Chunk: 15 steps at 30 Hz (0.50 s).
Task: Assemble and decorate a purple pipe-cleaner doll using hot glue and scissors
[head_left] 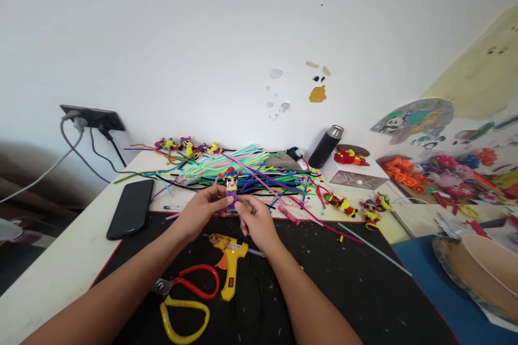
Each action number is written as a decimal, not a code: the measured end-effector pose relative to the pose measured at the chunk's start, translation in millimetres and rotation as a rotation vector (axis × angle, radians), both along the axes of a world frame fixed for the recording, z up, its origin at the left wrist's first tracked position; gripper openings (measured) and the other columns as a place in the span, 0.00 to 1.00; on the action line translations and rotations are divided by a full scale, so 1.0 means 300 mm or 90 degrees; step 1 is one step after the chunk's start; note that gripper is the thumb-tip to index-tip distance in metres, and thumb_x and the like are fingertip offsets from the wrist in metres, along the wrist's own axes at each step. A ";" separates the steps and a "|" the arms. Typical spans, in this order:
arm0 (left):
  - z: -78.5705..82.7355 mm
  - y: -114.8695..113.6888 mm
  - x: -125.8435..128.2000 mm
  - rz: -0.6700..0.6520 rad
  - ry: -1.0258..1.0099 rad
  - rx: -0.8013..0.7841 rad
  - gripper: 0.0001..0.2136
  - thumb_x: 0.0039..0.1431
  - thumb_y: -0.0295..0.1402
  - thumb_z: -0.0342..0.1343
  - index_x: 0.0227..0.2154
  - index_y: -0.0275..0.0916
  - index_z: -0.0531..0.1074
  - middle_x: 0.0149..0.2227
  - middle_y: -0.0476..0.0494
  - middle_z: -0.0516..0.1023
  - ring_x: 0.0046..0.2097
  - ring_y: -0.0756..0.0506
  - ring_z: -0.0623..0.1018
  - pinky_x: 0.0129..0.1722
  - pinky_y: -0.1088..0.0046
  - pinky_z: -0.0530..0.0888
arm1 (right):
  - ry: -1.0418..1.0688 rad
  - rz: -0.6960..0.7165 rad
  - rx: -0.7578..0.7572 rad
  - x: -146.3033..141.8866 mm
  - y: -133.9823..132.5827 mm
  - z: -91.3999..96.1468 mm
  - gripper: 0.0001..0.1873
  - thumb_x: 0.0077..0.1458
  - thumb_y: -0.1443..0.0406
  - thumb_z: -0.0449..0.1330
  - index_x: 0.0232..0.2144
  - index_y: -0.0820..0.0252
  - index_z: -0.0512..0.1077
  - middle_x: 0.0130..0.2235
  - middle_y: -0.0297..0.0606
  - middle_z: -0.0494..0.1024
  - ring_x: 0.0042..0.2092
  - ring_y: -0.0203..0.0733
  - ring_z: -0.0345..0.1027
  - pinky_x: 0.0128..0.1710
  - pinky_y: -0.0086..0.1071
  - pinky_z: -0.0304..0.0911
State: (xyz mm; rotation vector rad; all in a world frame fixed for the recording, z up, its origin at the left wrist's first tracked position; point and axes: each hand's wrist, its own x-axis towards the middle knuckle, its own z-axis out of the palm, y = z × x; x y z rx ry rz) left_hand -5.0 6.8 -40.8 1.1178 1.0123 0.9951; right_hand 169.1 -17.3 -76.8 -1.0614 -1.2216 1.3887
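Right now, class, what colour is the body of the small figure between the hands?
The figure's body is purple; the head view shows it.

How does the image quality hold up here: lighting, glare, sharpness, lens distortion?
Head view: soft, fairly even light on the white wall, darker at far left; bright highlight on the flask's metal cap; small figure in the hands readable, fine detail too small to judge; wide-angle stretching at lower right, pulling the round container out of shape.
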 end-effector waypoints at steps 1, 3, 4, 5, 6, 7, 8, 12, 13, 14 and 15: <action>0.001 0.000 0.001 0.002 -0.003 -0.001 0.21 0.45 0.49 0.76 0.33 0.39 0.77 0.31 0.50 0.75 0.32 0.48 0.73 0.32 0.73 0.72 | 0.005 0.006 0.001 0.000 -0.001 0.002 0.22 0.60 0.49 0.64 0.45 0.61 0.75 0.17 0.21 0.65 0.15 0.30 0.53 0.16 0.26 0.50; -0.002 0.000 0.002 -0.001 -0.013 -0.006 0.20 0.46 0.48 0.76 0.33 0.39 0.77 0.32 0.50 0.75 0.31 0.49 0.71 0.31 0.74 0.70 | 0.010 0.014 -0.001 -0.001 -0.004 0.006 0.23 0.60 0.49 0.64 0.44 0.61 0.75 0.17 0.21 0.66 0.14 0.30 0.53 0.16 0.26 0.49; -0.005 0.001 0.002 -0.003 -0.016 -0.009 0.20 0.46 0.47 0.76 0.33 0.39 0.77 0.31 0.50 0.75 0.30 0.50 0.70 0.31 0.74 0.69 | 0.010 0.019 -0.004 -0.002 -0.006 0.008 0.23 0.60 0.48 0.64 0.44 0.61 0.75 0.17 0.21 0.66 0.14 0.29 0.53 0.16 0.26 0.49; -0.009 0.002 0.002 -0.002 -0.019 -0.010 0.20 0.47 0.47 0.76 0.33 0.39 0.77 0.31 0.51 0.74 0.30 0.50 0.69 0.30 0.75 0.68 | 0.010 0.023 -0.007 -0.004 -0.007 0.010 0.23 0.59 0.48 0.64 0.43 0.61 0.74 0.16 0.21 0.66 0.14 0.29 0.53 0.16 0.26 0.48; -0.014 0.003 0.001 -0.002 -0.019 -0.011 0.19 0.47 0.47 0.76 0.33 0.39 0.77 0.30 0.51 0.73 0.29 0.51 0.68 0.30 0.75 0.67 | 0.010 0.027 -0.009 -0.005 -0.008 0.011 0.23 0.59 0.47 0.65 0.42 0.61 0.74 0.16 0.21 0.65 0.14 0.30 0.53 0.16 0.26 0.48; -0.018 0.004 0.001 -0.002 -0.018 -0.009 0.19 0.48 0.47 0.75 0.33 0.38 0.77 0.29 0.51 0.73 0.29 0.51 0.68 0.29 0.75 0.66 | 0.010 0.029 -0.011 -0.007 -0.008 0.012 0.23 0.59 0.47 0.65 0.42 0.61 0.74 0.16 0.21 0.65 0.14 0.30 0.52 0.16 0.26 0.48; -0.021 0.005 0.000 -0.002 -0.017 -0.007 0.19 0.49 0.47 0.75 0.32 0.38 0.77 0.29 0.51 0.72 0.28 0.51 0.67 0.29 0.75 0.65 | 0.011 0.029 -0.014 -0.008 -0.008 0.012 0.23 0.58 0.47 0.65 0.41 0.60 0.74 0.16 0.20 0.65 0.14 0.30 0.52 0.16 0.26 0.47; -0.016 0.004 0.000 -0.011 -0.013 0.000 0.19 0.49 0.47 0.75 0.33 0.38 0.78 0.29 0.51 0.72 0.28 0.51 0.67 0.29 0.75 0.64 | 0.007 0.014 -0.023 -0.011 -0.005 0.005 0.23 0.57 0.46 0.66 0.38 0.60 0.74 0.15 0.20 0.63 0.14 0.30 0.52 0.15 0.26 0.47; -0.012 0.004 0.001 -0.013 -0.013 0.001 0.20 0.49 0.48 0.75 0.33 0.38 0.78 0.29 0.51 0.72 0.28 0.51 0.67 0.28 0.75 0.64 | 0.005 0.009 -0.023 -0.011 -0.004 0.003 0.23 0.57 0.46 0.66 0.38 0.60 0.74 0.15 0.20 0.63 0.14 0.30 0.52 0.15 0.26 0.47; -0.008 0.003 0.001 -0.013 -0.012 0.000 0.20 0.49 0.49 0.74 0.34 0.38 0.78 0.29 0.51 0.72 0.28 0.51 0.67 0.28 0.74 0.65 | 0.005 0.005 -0.023 -0.010 -0.004 0.001 0.23 0.56 0.46 0.67 0.38 0.60 0.74 0.15 0.20 0.62 0.14 0.30 0.52 0.15 0.26 0.48; -0.004 0.003 0.001 -0.012 -0.011 -0.004 0.21 0.50 0.50 0.74 0.34 0.38 0.77 0.28 0.52 0.72 0.28 0.51 0.67 0.28 0.74 0.65 | 0.006 0.002 -0.021 -0.010 -0.003 0.000 0.23 0.56 0.46 0.67 0.38 0.60 0.75 0.15 0.20 0.62 0.14 0.30 0.52 0.15 0.27 0.48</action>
